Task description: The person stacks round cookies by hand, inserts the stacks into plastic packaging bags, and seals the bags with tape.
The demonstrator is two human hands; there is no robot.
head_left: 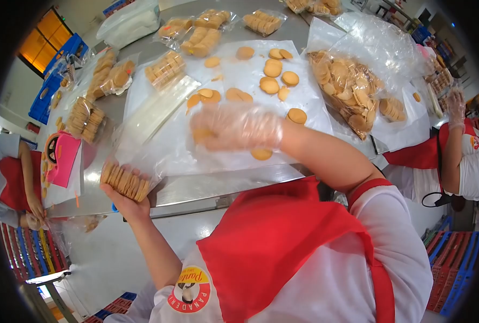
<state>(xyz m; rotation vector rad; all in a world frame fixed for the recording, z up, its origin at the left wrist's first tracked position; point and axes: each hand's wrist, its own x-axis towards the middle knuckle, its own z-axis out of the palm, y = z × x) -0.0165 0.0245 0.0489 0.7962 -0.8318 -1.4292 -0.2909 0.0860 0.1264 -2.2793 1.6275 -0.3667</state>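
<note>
My left hand is bare and closed around a clear plastic bag of round flat cookies, which stand in rows at the table's front edge. The bag's loose upper part spreads toward the white paper sheet. Over the sheet is my right hand in a clear plastic glove, smeared by motion. A cookie shows at its fingers, but whether they grip it I cannot make out. Loose cookies lie beyond this hand. A stack of empty clear bags rests on the sheet to its left.
A large bag of cookies lies at the right. Filled packs stand along the back and left, near a pink object. Co-workers are on both sides: a person's arm at left, a gloved hand at right.
</note>
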